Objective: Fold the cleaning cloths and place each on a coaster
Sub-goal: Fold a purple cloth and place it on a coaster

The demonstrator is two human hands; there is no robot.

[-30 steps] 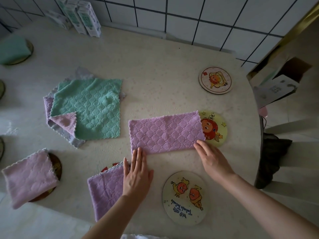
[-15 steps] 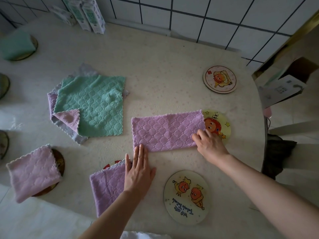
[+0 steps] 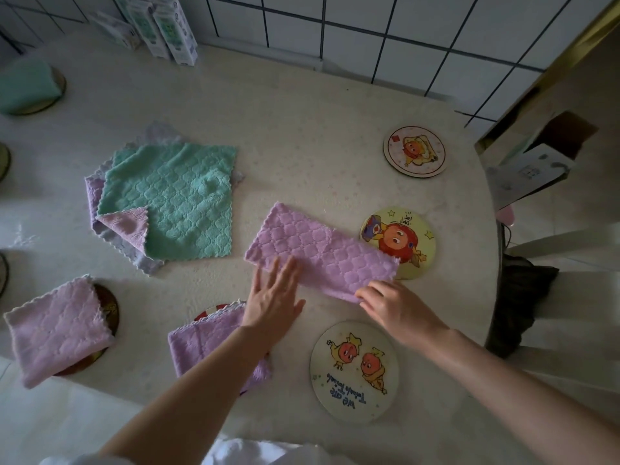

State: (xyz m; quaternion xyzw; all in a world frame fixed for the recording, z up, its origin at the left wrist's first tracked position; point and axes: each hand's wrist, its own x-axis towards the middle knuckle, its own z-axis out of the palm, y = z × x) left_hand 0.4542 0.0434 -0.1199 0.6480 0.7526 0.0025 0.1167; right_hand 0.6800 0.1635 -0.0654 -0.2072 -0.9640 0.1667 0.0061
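Observation:
A purple cloth (image 3: 322, 250), folded into a long strip, lies slanted on the table's middle. Its right end overlaps a yellow cartoon coaster (image 3: 417, 226). My left hand (image 3: 273, 297) rests flat, fingers straight, on the strip's near left edge. My right hand (image 3: 396, 307) pinches the strip's near right corner. A bare coaster (image 3: 354, 370) lies near me and another bare coaster (image 3: 415, 152) farther back. Unfolded cloths are stacked at left, a green cloth (image 3: 174, 203) on top. A folded purple cloth (image 3: 208, 347) partly under my left forearm, a folded pink cloth (image 3: 57, 330) and a folded green cloth (image 3: 23, 83) each cover a coaster.
Several upright cartons (image 3: 167, 28) stand at the back by the tiled wall (image 3: 369, 38). The round table's edge (image 3: 493, 250) curves down the right side, with a dark bag (image 3: 516, 297) and a white chair beyond it. More coaster rims show at the far left edge.
The purple strip has turned, its right end drawn nearer to me and mostly off the yellow coaster. My right hand came back with that corner; my left hand slid onto the near left edge.

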